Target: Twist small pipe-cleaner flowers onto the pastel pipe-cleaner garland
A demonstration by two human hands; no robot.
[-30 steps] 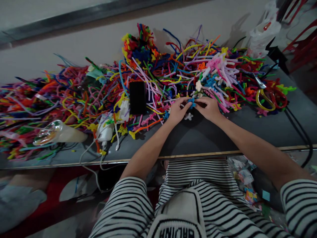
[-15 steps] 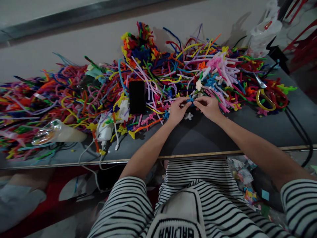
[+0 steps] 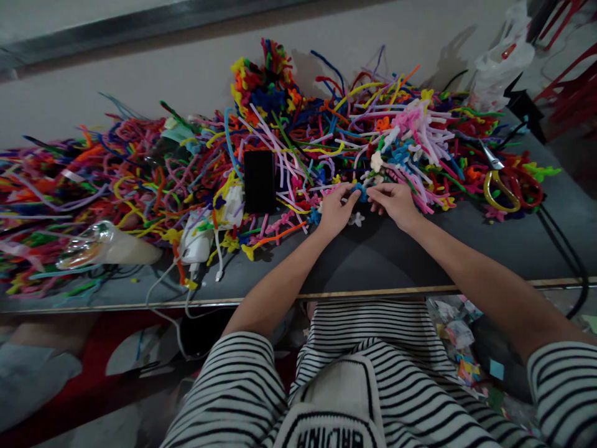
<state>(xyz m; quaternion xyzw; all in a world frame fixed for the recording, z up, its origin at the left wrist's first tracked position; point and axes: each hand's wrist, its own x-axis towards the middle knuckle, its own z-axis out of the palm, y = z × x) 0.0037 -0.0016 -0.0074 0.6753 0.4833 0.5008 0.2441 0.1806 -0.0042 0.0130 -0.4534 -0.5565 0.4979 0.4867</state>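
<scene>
A small blue fuzzy piece [image 3: 358, 191] is between my two hands, close to the front of the pile. My left hand [image 3: 336, 210] pinches it from the left with thumb and forefinger. On the other side, my right hand [image 3: 395, 204] has its fingertips pressed together at the piece's right edge; how much they grip is too small to tell. Just below the fingers lies a white flower shape [image 3: 357, 219], partly covered. Behind the hands are a cream flower [image 3: 376, 162] and a bundle of pink and lilac stems [image 3: 422, 127].
Tangled colourful fuzzy stems [image 3: 140, 143] spread along the grey table [image 3: 373, 264]. A black phone [image 3: 260, 182], a white charger [image 3: 196, 239] with cables, and a plastic cup [image 3: 133, 244] lie leftward. Scissors [image 3: 501, 186] rest at right. A person's leg shows at lower left.
The blue piece shows more between my fingers. My right hand's fingertips have shifted slightly right, and its lower fingers now show beneath. The view has moved a little.
</scene>
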